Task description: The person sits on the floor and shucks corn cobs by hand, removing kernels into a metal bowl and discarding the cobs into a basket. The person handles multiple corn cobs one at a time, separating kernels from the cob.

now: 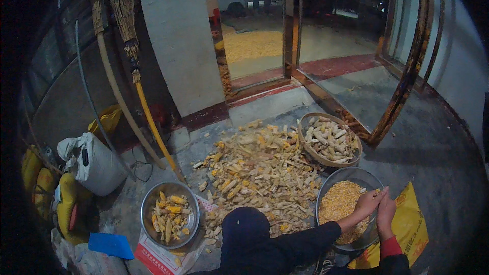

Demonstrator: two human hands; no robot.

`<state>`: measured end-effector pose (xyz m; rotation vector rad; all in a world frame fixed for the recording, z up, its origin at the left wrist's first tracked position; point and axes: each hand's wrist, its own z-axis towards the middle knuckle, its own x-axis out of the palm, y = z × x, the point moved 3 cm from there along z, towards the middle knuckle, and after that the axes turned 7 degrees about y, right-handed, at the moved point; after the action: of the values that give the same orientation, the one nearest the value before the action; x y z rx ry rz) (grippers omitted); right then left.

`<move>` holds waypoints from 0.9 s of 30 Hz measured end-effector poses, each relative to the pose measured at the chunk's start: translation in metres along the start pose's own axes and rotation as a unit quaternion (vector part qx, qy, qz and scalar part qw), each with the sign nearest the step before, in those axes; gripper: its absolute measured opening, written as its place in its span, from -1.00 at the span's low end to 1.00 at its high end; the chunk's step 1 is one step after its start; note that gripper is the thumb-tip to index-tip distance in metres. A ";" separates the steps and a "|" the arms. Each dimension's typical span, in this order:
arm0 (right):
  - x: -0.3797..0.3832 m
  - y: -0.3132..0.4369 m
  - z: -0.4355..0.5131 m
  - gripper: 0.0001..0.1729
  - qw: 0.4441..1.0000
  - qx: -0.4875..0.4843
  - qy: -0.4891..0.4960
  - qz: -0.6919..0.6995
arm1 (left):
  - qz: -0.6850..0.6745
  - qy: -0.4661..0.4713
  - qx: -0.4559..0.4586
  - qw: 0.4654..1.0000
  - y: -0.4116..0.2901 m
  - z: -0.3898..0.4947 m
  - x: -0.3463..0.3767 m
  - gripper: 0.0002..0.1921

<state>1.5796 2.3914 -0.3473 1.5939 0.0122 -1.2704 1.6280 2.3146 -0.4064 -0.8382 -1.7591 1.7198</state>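
Observation:
Both my hands meet above the right side of a round metal basin [324, 183] that holds loose yellow corn kernels [338, 202]. My left hand [367, 203] reaches in from the left with its fingers curled around a small piece of corn cob [363, 190], mostly hidden. Pressed against it at the fingertips, my right hand [386, 213], with a red cuff, grips the same piece. Just beyond the basin stands a round woven basket [358, 154] of pale, bare cobs [330, 137]. To the left, a steel bowl [144, 219] contains partly shelled yellow cobs [174, 210].
A broad heap of cobs [263, 175] covers the floor ahead of my knee [244, 229]. A yellow printed sack [408, 221] lies under the basin's right side. Brooms [149, 122] lean at left near a white sack [99, 164]. An open glass door [401, 99] stands beyond the basket.

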 end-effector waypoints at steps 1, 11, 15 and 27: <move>-0.001 0.001 -0.001 -0.26 1.000 -0.013 -0.001 -0.016 | -0.010 0.014 -0.006 1.000 0.000 0.002 -0.001 -0.37; 0.021 -0.062 0.013 -0.31 0.997 0.038 0.003 0.067 | 0.034 -0.061 0.119 0.990 0.006 -0.002 0.003 -0.45; 0.029 -0.069 0.007 -0.42 0.912 0.247 0.064 0.322 | 0.029 -0.038 0.086 0.995 0.011 -0.006 0.005 -0.50; 0.007 -0.044 0.012 -0.42 0.919 0.186 0.139 0.319 | -0.202 0.082 0.125 0.968 0.056 0.023 -0.002 -0.66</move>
<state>1.5493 2.3988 -0.3817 1.8763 -0.5595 -0.5472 1.6158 2.2977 -0.4634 -0.4576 -1.4443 1.5099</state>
